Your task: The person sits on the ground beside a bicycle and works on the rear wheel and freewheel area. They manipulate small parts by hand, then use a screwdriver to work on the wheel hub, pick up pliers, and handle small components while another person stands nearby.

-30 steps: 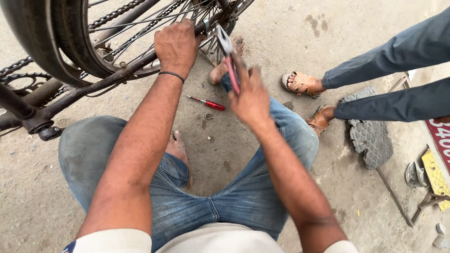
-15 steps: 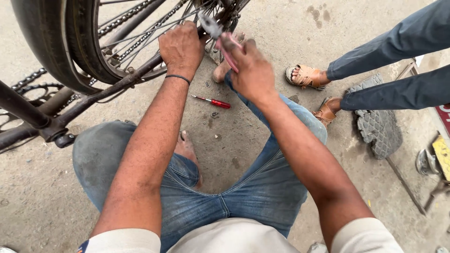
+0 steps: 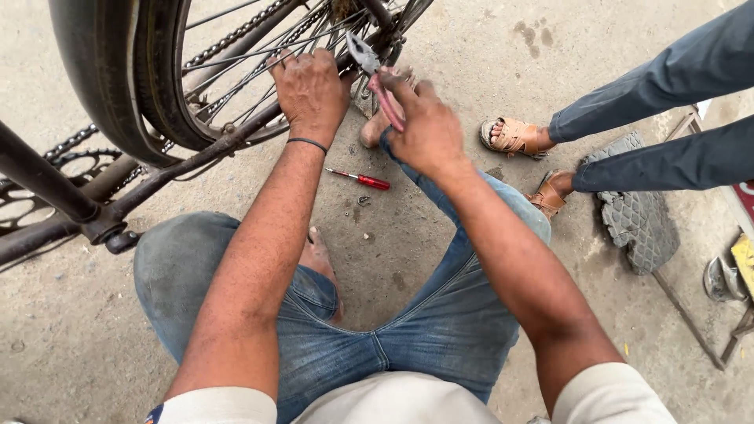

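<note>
Dusty concrete ground under a squatting person, red screwdriver [image 3: 360, 179] lying near, left hand [image 3: 312, 88] clamped on the bicycle wheel [image 3: 169, 74] frame stay, right hand [image 3: 424, 126] gripping red-handled pliers [image 3: 375, 78] aimed at the hub: fastener work apparently under way, calling for steady bracing.

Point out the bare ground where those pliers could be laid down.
Free: the concrete between the red-handled screwdriver and the bent right knee, and the stretch at far left below the bicycle frame. Crowded: around the wheel, where the left hand and right hand with pliers work, and beside the other person's sandalled feet.
</note>
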### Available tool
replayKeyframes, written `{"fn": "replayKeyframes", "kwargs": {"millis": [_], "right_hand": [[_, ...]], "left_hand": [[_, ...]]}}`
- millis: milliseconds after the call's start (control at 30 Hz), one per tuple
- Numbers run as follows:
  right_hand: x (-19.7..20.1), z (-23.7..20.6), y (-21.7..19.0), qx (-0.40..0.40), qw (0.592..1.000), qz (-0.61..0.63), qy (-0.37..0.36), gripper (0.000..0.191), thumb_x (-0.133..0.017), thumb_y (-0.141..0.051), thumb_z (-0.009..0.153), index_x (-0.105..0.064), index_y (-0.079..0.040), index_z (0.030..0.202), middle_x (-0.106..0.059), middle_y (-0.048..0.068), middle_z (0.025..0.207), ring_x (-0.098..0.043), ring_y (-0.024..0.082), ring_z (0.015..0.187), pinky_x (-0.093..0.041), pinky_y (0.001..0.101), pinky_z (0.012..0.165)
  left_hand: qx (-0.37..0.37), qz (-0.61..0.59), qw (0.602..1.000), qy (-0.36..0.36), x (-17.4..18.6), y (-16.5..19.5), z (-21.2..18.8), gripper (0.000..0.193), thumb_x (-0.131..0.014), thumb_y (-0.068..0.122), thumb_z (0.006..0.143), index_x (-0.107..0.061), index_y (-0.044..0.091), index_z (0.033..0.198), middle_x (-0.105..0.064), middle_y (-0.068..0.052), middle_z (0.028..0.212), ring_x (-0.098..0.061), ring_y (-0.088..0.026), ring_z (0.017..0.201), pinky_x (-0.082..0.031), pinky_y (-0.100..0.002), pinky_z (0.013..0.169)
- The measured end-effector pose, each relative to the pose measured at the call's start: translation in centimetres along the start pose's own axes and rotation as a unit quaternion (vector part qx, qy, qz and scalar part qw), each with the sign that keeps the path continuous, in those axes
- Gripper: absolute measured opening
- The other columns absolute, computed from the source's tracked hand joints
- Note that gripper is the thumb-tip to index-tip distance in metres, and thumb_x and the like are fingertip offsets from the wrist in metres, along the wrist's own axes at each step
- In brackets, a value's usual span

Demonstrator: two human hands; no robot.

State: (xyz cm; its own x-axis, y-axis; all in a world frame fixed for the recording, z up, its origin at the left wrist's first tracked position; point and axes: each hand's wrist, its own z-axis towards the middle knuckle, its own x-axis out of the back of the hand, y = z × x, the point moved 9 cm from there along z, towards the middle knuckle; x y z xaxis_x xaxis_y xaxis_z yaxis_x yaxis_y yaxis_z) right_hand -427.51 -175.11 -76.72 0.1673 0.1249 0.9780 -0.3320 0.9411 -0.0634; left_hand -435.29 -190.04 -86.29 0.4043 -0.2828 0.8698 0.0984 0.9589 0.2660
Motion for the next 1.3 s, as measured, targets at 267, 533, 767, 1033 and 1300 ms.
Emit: {"fn": "replayKeyframes", "kwargs": {"millis": [267, 533, 767, 1033, 1300], "right_hand": [[-3.2, -1.1, 2.3, -0.071, 0.994, 0.009, -0.083, 0.075, -0.08, -0.018, 0.079, -0.052, -0.025, 0.149, -0.058, 0.011, 0.101, -0.064, 0.024, 0.074, -0.058, 0.0371, 0.063], [-8.1, -5.6, 3.6, -0.089, 0.933, 0.343, 0.06, 0.063, -0.072, -0.008, 0.076, -0.053, -0.009, 0.135, -0.067, 0.015, 0.112, -0.072, 0.028, 0.097, -0.062, 0.0434, 0.083], [-22.7, -10.4, 2.6, -0.299, 0.693, 0.655, -0.036, 0.048, -0.065, 0.0, 0.079, -0.056, -0.005, 0.125, -0.07, 0.017, 0.096, -0.072, 0.033, 0.085, -0.063, 0.0492, 0.076], [-25.1, -6.9, -5.1, -0.299, 0.422, 0.855, -0.045, 0.061, -0.045, 0.011, 0.079, -0.047, -0.003, 0.138, -0.071, 0.017, 0.124, -0.071, 0.03, 0.114, -0.061, 0.0436, 0.087], [-22.0, -2.5, -7.7, -0.215, 0.315, 0.924, 0.012, 0.083, -0.041, 0.015, 0.075, -0.035, -0.004, 0.155, -0.055, 0.022, 0.143, -0.058, 0.034, 0.134, -0.057, 0.0511, 0.107]], "left_hand": [[-0.014, 0.016, 1.0, 0.002, -0.4, 0.2, -0.3, 0.046, -0.087, 0.051, 0.079, -0.068, 0.01, 0.083, -0.07, -0.008, 0.073, -0.063, -0.026, 0.082, -0.044, -0.045, 0.077], [-0.017, -0.02, 0.999, -0.047, -1.2, 0.6, 0.3, 0.035, -0.084, 0.037, 0.082, -0.065, 0.007, 0.084, -0.066, -0.009, 0.072, -0.064, -0.028, 0.079, -0.046, -0.045, 0.069], [-0.146, -0.249, 0.956, -0.057, 1.8, 2.4, 0.5, 0.037, -0.068, 0.011, 0.095, -0.068, 0.005, 0.132, -0.072, -0.016, 0.104, -0.071, -0.036, 0.09, -0.057, -0.045, 0.078], [-0.008, -0.301, 0.938, -0.174, -2.0, 1.7, 2.6, 0.025, -0.063, 0.028, 0.104, -0.073, 0.011, 0.12, -0.077, -0.012, 0.102, -0.075, -0.029, 0.091, -0.058, -0.042, 0.079], [-0.068, -0.301, 0.942, -0.135, -1.6, 1.9, 2.5, 0.031, -0.064, 0.03, 0.108, -0.072, 0.002, 0.12, -0.074, -0.021, 0.1, -0.071, -0.039, 0.094, -0.055, -0.049, 0.079]]}}
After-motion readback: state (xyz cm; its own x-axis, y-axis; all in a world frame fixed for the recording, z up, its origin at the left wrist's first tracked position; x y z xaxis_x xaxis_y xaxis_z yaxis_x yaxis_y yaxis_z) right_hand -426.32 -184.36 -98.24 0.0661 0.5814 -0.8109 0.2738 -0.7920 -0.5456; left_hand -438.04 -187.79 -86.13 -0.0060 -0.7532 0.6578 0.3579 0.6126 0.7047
